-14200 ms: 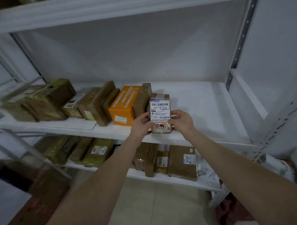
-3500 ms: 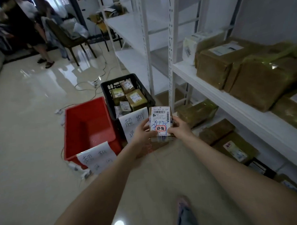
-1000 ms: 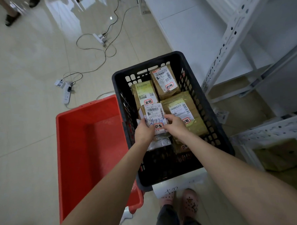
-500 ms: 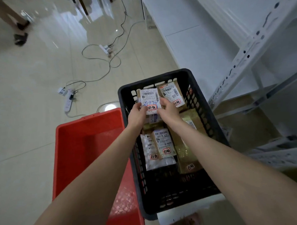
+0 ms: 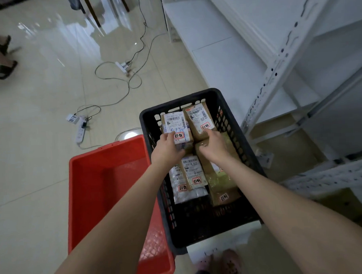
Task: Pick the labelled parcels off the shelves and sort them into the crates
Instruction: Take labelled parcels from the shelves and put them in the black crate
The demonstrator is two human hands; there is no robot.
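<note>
Black plastic lattice forms the crate (image 5: 176, 102) that both my hands reach into. My left hand (image 5: 167, 146) holds the labelled parcel (image 5: 176, 124) by its near edge, thumb laid across the white label beside the red-ringed sticker. The parcel sits in the crate's far left corner, just past my knuckles. My right hand (image 5: 213, 145) is apart from the left one and off that parcel. Its fingers are loosely bent, the tips resting on a brown parcel (image 5: 199, 119) that lies touching the first one on its right. Back between my wrists lie a small taped parcel (image 5: 192, 173) on top of a white bag (image 5: 185, 193), and under my right forearm an olive-brown packet (image 5: 225, 186). Left of my left arm stands the red crate (image 5: 99, 180), side against the black one. Right of my right hand rises white shelving (image 5: 276, 68). Far beyond my left hand, a power strip (image 5: 80, 133) lies on the tiled floor.
</note>
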